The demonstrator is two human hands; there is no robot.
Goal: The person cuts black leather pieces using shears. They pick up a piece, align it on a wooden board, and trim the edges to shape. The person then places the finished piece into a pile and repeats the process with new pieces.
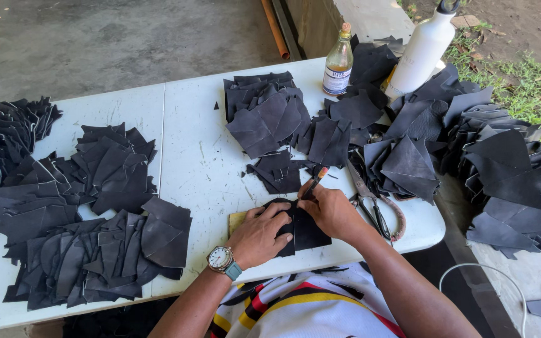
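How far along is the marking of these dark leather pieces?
Done, apparently: sorted stacks on the left. In hand: left hand presses a dark piece flat while right hand holds a pen on it. Left, apparently: loose heaps on the right.

A bare strip of white table [198, 156] ran left of the scissors [368, 203]; dark leather piles [95, 250] apparently crowded beyond it.
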